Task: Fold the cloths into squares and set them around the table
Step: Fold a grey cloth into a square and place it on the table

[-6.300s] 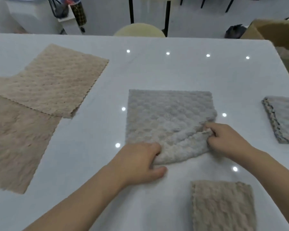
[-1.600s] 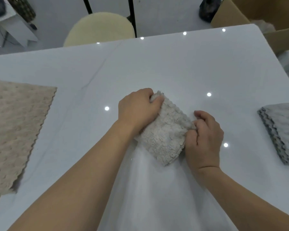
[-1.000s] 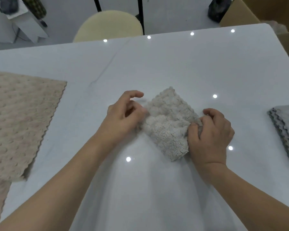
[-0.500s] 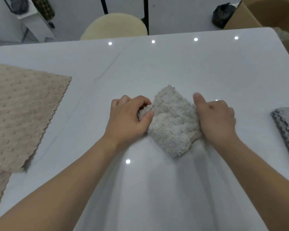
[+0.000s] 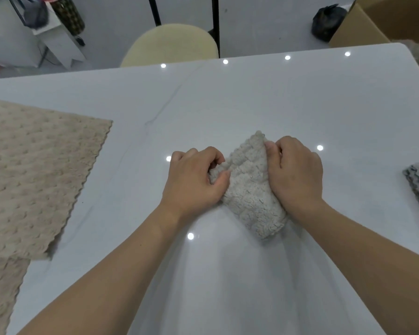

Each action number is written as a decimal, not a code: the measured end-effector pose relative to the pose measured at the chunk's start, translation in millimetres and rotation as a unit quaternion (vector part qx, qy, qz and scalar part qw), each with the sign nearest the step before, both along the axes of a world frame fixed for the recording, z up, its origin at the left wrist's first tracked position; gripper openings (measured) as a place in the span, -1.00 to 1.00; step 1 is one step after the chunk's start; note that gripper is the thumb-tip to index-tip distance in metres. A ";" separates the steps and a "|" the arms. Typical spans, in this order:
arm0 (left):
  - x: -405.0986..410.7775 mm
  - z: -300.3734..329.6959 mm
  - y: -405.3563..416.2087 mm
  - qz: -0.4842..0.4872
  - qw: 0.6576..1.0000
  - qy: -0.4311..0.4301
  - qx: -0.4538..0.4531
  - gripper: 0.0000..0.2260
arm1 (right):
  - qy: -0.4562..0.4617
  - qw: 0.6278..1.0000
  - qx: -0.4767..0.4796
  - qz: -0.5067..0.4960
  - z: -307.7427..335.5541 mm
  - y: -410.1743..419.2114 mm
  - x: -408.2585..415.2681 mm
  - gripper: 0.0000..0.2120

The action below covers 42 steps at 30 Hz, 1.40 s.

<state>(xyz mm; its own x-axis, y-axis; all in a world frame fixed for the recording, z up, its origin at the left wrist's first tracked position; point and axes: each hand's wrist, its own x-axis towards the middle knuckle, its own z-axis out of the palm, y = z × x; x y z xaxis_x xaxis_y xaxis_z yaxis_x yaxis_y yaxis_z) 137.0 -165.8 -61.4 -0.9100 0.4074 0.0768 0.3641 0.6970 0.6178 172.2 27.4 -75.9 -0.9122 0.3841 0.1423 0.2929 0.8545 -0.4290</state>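
Since the folded grey fleece cloth [image 5: 249, 187] sat on the desk [image 5: 252, 97] squeezed between both sets of fingers, left hand [image 5: 191, 180] and right hand [image 5: 295, 172] curled onto its edges, it looked soft, light, springy; best pinched at corners.

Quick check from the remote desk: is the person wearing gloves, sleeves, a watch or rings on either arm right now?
No. Both the left hand and right hand are bare, with no gloves. Both forearms are uncovered as far as the frame shows, with no sleeve edge in view. No watch, bracelet or ring is visible, and no markings show.
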 end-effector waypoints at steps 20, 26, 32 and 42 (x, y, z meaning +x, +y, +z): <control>-30.8 10.5 -9.5 -0.080 0.868 -0.421 0.251 -0.74 | 0.018 0.999 0.000 -0.031 -3.2 -3.5 -5.0 -0.66; -37.7 13.4 -1.2 -0.066 0.887 -0.447 0.099 -0.56 | 0.021 0.999 -0.004 -0.029 -1.5 -3.0 -4.7 -0.65; -33.4 20.6 -4.8 -0.085 0.891 -0.426 0.136 -0.50 | 0.021 0.999 0.004 -0.027 -2.5 -2.7 -5.3 -0.66; -10.5 24.8 -8.7 -0.010 0.977 -0.213 -0.029 -0.84 | 0.000 1.000 0.019 -0.023 -5.3 -1.1 -5.9 -0.68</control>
<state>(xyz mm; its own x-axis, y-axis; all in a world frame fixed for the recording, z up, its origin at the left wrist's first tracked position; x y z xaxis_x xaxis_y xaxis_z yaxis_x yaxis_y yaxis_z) 126.5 -174.4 -36.6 -0.8463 0.4174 -0.3311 0.0963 0.7311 0.6754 166.2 26.3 -81.2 -0.8932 0.4208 0.1582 0.3326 0.8553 -0.3973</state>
